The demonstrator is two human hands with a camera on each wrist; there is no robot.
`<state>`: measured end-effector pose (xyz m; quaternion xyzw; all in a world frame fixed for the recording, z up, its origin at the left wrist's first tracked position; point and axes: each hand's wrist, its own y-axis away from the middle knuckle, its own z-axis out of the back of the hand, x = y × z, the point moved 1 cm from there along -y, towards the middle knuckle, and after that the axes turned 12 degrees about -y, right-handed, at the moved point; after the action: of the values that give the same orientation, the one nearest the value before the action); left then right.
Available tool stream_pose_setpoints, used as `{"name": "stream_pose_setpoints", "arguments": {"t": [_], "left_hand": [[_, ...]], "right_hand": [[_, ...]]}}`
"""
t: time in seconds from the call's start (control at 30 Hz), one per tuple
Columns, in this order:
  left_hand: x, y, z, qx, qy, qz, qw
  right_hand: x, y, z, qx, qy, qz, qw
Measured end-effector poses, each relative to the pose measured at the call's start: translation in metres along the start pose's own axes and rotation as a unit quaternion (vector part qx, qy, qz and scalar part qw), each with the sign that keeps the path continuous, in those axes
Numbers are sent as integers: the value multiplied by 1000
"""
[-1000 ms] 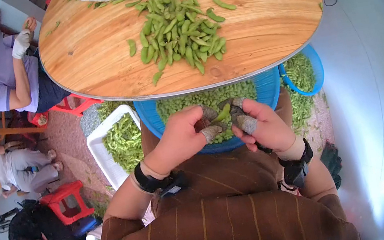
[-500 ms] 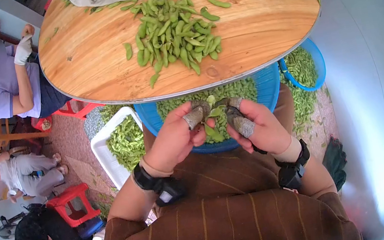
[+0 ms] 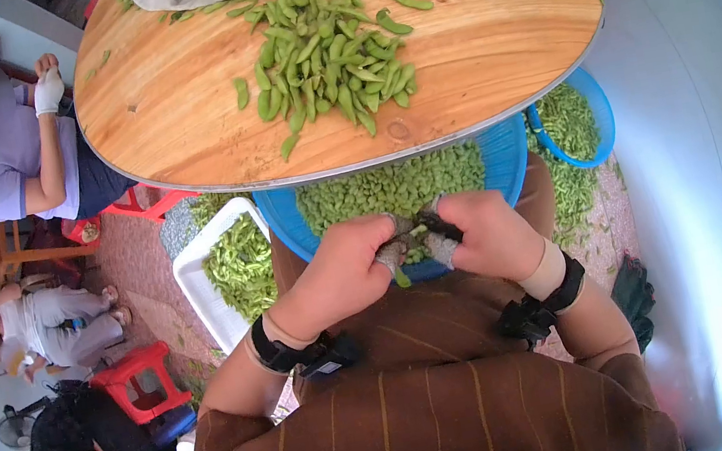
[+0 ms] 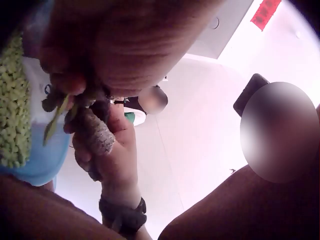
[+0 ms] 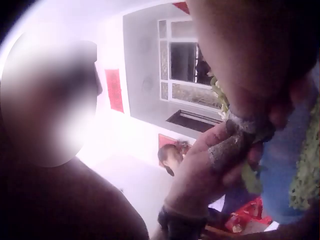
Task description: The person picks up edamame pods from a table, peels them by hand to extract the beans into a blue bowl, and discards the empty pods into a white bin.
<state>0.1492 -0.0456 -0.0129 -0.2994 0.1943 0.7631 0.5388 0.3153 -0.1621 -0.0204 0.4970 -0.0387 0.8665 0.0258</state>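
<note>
Over a blue basin (image 3: pixel 510 166) of shelled green beans (image 3: pixel 392 185), both hands meet with taped fingertips nearly touching. The left hand (image 3: pixel 347 265) curls its fingers round a green pod (image 3: pixel 402 277), whose end hangs below them; the left wrist view shows a thin pod (image 4: pixel 56 120) between the hands. Opposite it, the right hand (image 3: pixel 497 237) pinches at a small green piece (image 3: pixel 420 231) between the two hands. How much of the pod each one holds is partly hidden by the fingers.
A wooden table (image 3: pixel 172 104) with a pod heap (image 3: pixel 326 61) stands just beyond the basin. At left is a white crate (image 3: pixel 194 275) of pods, at right a blue basket (image 3: pixel 607 130). Red stools (image 3: pixel 142 383) and seated people are farther left.
Both hands have dropped slightly and turned so their backs face up. The split pod seen between the fingers half a second ago is now largely covered by them.
</note>
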Motion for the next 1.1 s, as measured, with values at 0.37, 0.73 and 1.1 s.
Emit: {"name": "stream_pose_setpoints", "arguments": {"t": [0.37, 0.73, 1.1], "left_hand": [[-2, 5, -2, 97, 222, 167, 956], [5, 14, -2, 178, 333, 157, 913], [11, 13, 3, 195, 388, 153, 888]], "right_hand": [[-4, -3, -4, -2, -17, 46, 999], [-15, -5, 3, 108, -247, -98, 958], [-22, -6, -3, 122, -359, -123, 917]]}}
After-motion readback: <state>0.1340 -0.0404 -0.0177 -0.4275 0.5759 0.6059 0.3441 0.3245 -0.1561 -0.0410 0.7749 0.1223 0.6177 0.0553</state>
